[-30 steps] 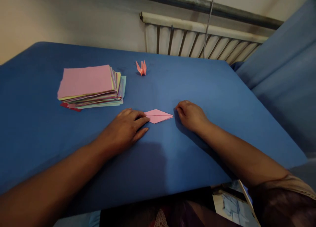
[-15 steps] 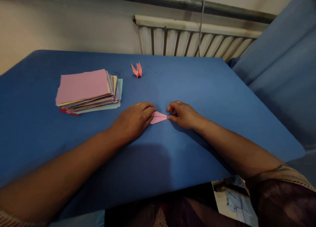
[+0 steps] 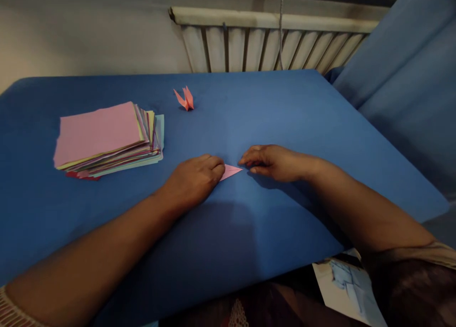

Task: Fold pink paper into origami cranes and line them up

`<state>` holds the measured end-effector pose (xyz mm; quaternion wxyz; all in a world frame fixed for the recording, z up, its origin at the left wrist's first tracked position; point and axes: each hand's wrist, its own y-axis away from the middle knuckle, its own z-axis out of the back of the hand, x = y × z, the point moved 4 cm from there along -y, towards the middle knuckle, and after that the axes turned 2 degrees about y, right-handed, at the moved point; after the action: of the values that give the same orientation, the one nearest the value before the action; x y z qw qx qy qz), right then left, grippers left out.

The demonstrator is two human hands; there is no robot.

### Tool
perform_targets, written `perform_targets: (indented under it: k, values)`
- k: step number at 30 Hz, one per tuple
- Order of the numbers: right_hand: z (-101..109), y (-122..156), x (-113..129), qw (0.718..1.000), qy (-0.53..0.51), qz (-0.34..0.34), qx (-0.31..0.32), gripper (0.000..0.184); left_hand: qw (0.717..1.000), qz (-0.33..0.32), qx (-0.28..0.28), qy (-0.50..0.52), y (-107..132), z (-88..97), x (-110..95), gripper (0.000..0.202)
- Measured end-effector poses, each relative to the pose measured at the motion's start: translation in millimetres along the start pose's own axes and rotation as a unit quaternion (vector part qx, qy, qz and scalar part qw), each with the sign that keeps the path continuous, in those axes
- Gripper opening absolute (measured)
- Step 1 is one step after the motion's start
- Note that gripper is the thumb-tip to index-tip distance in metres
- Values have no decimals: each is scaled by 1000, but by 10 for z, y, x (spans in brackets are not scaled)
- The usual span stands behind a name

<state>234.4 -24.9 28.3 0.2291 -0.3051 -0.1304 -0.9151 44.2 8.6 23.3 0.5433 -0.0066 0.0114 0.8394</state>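
the folded pink paper [image 3: 231, 171] lies flat on the blue worktop [image 3: 292, 113], between the hands. the left hand [image 3: 194, 180] covers its left end, fingers bent, pressing down rather than closed round it. the right hand [image 3: 276, 162] has its fingers drawn together at the pointed tip; i cannot tell whether that grip pinches it. uneven pressure could let the paper slide and skew a crease. a paper stack [image 3: 103, 137] and a small paper crane [image 3: 185, 99] lie farther back.

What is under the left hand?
A folded pink paper lies under the left hand on the table. Only its pointed tip shows, near the right hand; the rest is covered.
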Motion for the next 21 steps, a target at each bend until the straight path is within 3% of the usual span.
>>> perform_targets:
  k: [7,21]
  values:
    - [-45,67,153,997,68,21,25,35,1000,-15,-2,-12,-24,-7,-2,37]
    - [-234,168,252,988,154,-15,-27,47,1000,-30,0,0,-30,-24,-2,35]
